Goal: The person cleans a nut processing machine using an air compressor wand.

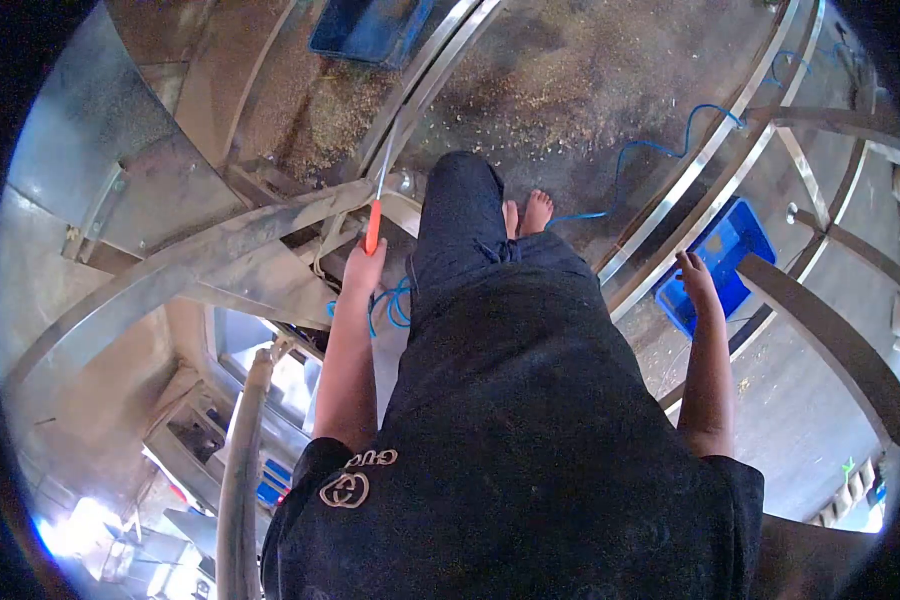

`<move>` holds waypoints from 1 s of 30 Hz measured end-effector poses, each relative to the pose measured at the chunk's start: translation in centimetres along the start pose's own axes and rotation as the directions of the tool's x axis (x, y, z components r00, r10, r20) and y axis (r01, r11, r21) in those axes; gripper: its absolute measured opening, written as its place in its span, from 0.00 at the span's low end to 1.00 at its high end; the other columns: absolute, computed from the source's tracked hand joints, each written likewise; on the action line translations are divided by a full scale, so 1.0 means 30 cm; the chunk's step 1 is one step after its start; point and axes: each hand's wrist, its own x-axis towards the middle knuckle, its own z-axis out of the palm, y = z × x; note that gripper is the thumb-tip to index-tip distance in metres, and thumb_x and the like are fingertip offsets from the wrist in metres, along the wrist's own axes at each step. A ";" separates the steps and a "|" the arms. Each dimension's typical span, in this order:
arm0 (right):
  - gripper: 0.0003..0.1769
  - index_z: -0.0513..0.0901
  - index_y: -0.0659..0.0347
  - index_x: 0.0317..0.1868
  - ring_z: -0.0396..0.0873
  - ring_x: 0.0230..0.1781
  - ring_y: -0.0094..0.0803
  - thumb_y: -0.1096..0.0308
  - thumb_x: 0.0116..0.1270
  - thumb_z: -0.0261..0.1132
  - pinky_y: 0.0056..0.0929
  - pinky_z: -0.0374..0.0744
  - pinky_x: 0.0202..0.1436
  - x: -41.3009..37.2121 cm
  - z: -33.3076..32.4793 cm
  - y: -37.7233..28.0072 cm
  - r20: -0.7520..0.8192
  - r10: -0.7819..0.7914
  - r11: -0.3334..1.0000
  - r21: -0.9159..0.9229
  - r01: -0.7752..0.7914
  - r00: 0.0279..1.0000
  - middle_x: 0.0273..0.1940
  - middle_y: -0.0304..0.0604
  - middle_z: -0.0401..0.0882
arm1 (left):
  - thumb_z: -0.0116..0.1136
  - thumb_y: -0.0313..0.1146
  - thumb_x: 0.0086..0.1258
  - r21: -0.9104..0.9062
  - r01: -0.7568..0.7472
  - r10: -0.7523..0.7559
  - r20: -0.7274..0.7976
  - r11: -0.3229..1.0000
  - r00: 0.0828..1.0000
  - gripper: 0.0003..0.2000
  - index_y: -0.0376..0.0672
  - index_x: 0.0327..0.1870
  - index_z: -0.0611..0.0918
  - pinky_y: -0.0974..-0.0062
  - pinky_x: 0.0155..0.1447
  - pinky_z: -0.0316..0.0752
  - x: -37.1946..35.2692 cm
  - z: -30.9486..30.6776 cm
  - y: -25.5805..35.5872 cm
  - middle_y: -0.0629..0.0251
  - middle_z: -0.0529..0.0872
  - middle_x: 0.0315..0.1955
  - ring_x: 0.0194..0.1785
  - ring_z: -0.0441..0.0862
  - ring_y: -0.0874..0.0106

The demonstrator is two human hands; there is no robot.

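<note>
An orange-handled tool [373, 228] with a long thin metal shaft is in my left hand [364, 268], at the left of my legs. Its shaft points away from me, toward the metal rails. On the other side, my right hand [695, 272] is beside a metal rail [670, 254], over the near edge of a blue crate [730, 250]. Its fingers are partly bent, and whether they touch the rail or hold anything is too small to tell.
Metal rails [432, 80] run on both sides of my legs. Another blue crate [355, 30] lies at the top. Blue cord [654, 145] crosses the floor, and more is coiled near my left leg. Bits of debris litter the floor [560, 70]. A curved beam [220, 232] stands at left.
</note>
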 end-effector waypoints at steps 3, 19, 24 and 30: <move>0.24 0.74 0.56 0.51 0.73 0.32 0.25 0.47 0.64 0.53 0.24 0.68 0.29 0.030 0.035 -0.011 0.029 -0.084 0.996 0.019 0.083 0.996 0.39 0.36 0.78 | 0.50 0.47 0.63 0.208 -0.082 0.079 0.021 0.975 0.997 0.21 0.37 0.46 0.76 0.62 0.46 0.72 0.026 0.014 0.028 0.47 0.81 0.34 0.42 0.79 0.53; 0.19 0.71 0.67 0.49 0.74 0.48 0.54 0.60 0.66 0.52 0.40 0.71 0.50 -0.208 0.187 0.131 -0.156 -0.158 0.950 -0.292 0.107 0.975 0.44 0.61 0.76 | 0.53 0.41 0.52 0.452 -0.680 0.338 0.625 0.577 0.703 0.15 0.44 0.37 0.82 0.58 0.45 0.75 0.063 0.520 0.415 0.54 0.83 0.36 0.41 0.81 0.55; 0.16 0.72 0.64 0.49 0.75 0.41 0.32 0.62 0.69 0.51 0.26 0.73 0.42 -0.195 0.140 0.028 -0.153 -0.018 0.998 -0.056 0.010 0.988 0.43 0.47 0.76 | 0.51 0.40 0.53 0.484 -0.560 0.308 0.504 0.673 0.807 0.14 0.45 0.38 0.82 0.59 0.47 0.74 0.130 0.624 0.386 0.55 0.83 0.35 0.42 0.81 0.56; 0.20 0.71 0.69 0.50 0.75 0.48 0.45 0.58 0.68 0.51 0.34 0.71 0.52 0.007 0.013 0.002 0.028 -0.185 0.948 -0.259 0.186 0.982 0.45 0.56 0.76 | 0.53 0.40 0.57 0.523 -0.199 -0.035 0.404 0.829 0.914 0.17 0.42 0.45 0.81 0.64 0.52 0.73 0.079 0.527 0.457 0.55 0.81 0.44 0.49 0.80 0.61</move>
